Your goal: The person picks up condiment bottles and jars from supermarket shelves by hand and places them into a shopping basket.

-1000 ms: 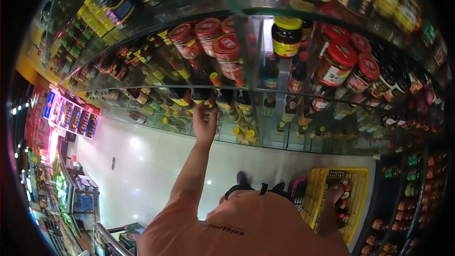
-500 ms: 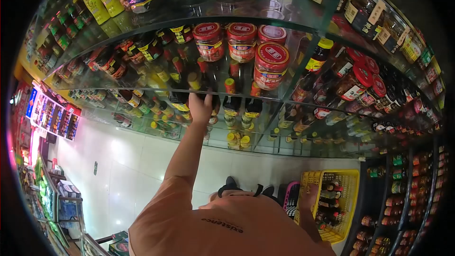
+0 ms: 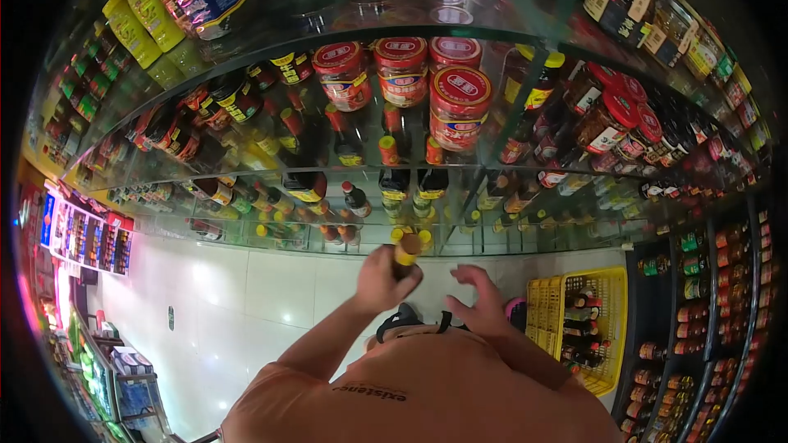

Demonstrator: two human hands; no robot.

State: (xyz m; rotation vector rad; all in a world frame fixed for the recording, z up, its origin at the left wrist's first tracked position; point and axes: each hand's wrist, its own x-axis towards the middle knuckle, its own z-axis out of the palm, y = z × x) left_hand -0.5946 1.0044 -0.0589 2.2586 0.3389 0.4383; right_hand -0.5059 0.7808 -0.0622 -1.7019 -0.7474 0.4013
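My left hand [image 3: 379,280] is closed round a dark bottle [image 3: 405,251] with a brown cap and a yellow band, in front of the glass shelves. To its right is my right hand [image 3: 482,302], its fingers apart and nothing in it, not touching the bottle. Dark bottles with orange caps [image 3: 394,182] stand on the lower shelf beyond my hands. Red-lidded jars [image 3: 460,108] are on the shelf above them. A yellow basket [image 3: 621,320] on the floor at the right holds several dark bottles [image 3: 581,328] lying down.
The glass shelf edge [image 3: 328,254] runs across in front of my body. Racks of jars [image 3: 730,279] stand at the far right. Tiled floor [image 3: 271,279] lies below, with a lit display [image 3: 86,230] and low shelving [image 3: 135,385] at the left. A pink basket [image 3: 515,312] is partly hidden by my right arm.
My left hand has come down and back from the lower shelf with the bottle in it. My right hand has moved from above the yellow basket towards my left hand.
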